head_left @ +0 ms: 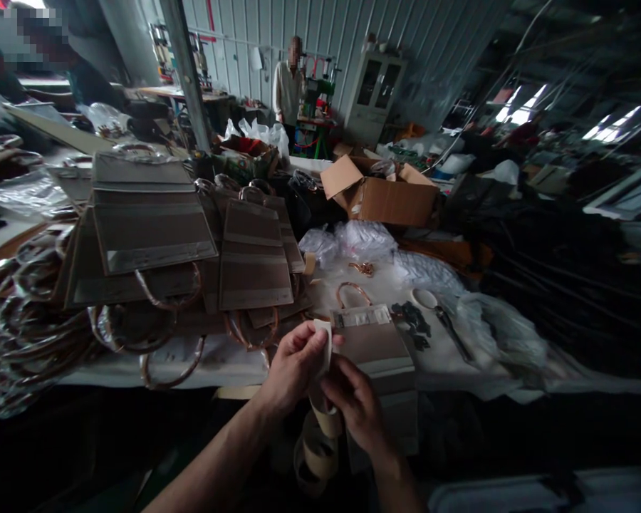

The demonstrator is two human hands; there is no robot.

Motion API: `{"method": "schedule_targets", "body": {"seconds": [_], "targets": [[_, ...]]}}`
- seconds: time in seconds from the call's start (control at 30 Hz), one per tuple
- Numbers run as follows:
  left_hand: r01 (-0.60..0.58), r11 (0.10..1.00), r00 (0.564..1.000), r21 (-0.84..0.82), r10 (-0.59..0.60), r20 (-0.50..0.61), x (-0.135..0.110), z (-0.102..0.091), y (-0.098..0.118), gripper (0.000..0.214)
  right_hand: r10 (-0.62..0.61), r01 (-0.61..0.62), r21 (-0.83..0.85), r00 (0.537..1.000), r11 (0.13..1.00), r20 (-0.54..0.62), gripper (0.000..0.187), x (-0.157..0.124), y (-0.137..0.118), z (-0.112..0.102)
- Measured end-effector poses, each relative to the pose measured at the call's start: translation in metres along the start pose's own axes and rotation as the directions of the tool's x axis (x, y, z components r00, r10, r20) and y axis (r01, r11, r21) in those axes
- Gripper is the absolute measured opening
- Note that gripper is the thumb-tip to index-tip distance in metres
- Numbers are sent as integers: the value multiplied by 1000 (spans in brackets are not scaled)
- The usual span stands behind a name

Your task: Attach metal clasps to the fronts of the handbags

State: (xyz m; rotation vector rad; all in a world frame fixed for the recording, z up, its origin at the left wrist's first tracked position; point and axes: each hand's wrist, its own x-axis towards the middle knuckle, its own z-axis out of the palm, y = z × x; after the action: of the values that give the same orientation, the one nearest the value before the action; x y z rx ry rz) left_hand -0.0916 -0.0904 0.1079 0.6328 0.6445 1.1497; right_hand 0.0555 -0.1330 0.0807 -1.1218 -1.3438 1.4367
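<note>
Pale paper strip (325, 347) pinched at its upper end between thumb and fingers of left hand (293, 367); lower length looping down in curls below the table edge, gripped midway by right hand (355, 406), fingers closed round it. Both hands close together, just in front of the near edge of the white-covered table (219, 363), with dark open space beneath and to either side of the forearms.

Brown bag (377, 342) with curved handle lying flat on the table directly beyond the hands, its lower end overhanging the near edge. Left of it, stacked brown bags (149, 228) with ring handles, crowding the table's left half and spilling over the edge. Right of the bag, small dark parts (414, 320) and a slim dark tool (451, 331), then crumpled clear plastic (505, 335) toward the right edge. Open cardboard box (389, 196) farther back, well apart from the hands. Standing person (288, 89) in the far background beside a pale cabinet (374, 92).
</note>
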Motion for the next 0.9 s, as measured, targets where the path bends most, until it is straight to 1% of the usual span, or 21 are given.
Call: {"method": "schedule_targets", "body": {"seconds": [0.1, 0.13, 0.2, 0.33, 0.43, 0.53, 0.6, 0.67, 0.7, 0.77, 0.83, 0.87, 0.9], "targets": [[25, 998, 1000, -55, -25, -3, 0, 1, -1, 36, 17, -9, 107, 997, 994, -73, 53, 0, 0, 4], [34, 997, 999, -65, -34, -2, -1, 2, -2, 36, 18, -5, 126, 994, 992, -104, 53, 0, 1, 5], [52, 997, 999, -62, -51, 15, -1, 2, -2, 39, 14, 8, 144, 988, 990, -155, 48, 1, 1, 7], [23, 999, 999, -23, -22, 28, 0, -2, -3, 33, 20, 7, 154, 984, 988, -175, 35, 2, 6, 9], [-16, 1000, 1000, 7, 16, 6, -1, -4, -2, 28, 6, 17, 114, 981, 993, -196, 30, -1, 12, 13], [-31, 999, 998, 26, 32, -55, -3, -3, 2, 29, -4, 10, 29, 980, 1000, -199, 32, -8, 17, 19], [-26, 1000, 996, 9, 26, -89, -4, -2, 5, 34, -3, -2, -26, 978, 1000, -207, 35, -14, 19, 22], [-10, 1000, 996, 8, 10, -83, -3, -3, 8, 42, 4, -22, -84, 977, 996, -213, 38, -19, 21, 22], [-3, 1000, 998, 22, 5, -66, -2, -4, 8, 51, 6, -31, -115, 978, 993, -208, 38, -22, 22, 21], [-1, 998, 999, 60, 3, -32, -1, -6, 6, 78, -4, -31, -186, 983, 982, -182, 37, -26, 23, 17], [-1, 996, 1000, 89, 2, -11, -2, -8, 0, 102, -90, 29, -269, 972, 963, -216, 31, -25, 24, 13], [1, 995, 1000, 102, -1, -2, -2, -11, -4, 107, -183, 85, -316, 938, 945, -293, 28, -21, 24, 12], [-12, 993, 1000, 120, 11, 15, -2, -14, -7, 108, -286, 149, -351, 878, 925, -383, 28, -12, 25, 14]]}}
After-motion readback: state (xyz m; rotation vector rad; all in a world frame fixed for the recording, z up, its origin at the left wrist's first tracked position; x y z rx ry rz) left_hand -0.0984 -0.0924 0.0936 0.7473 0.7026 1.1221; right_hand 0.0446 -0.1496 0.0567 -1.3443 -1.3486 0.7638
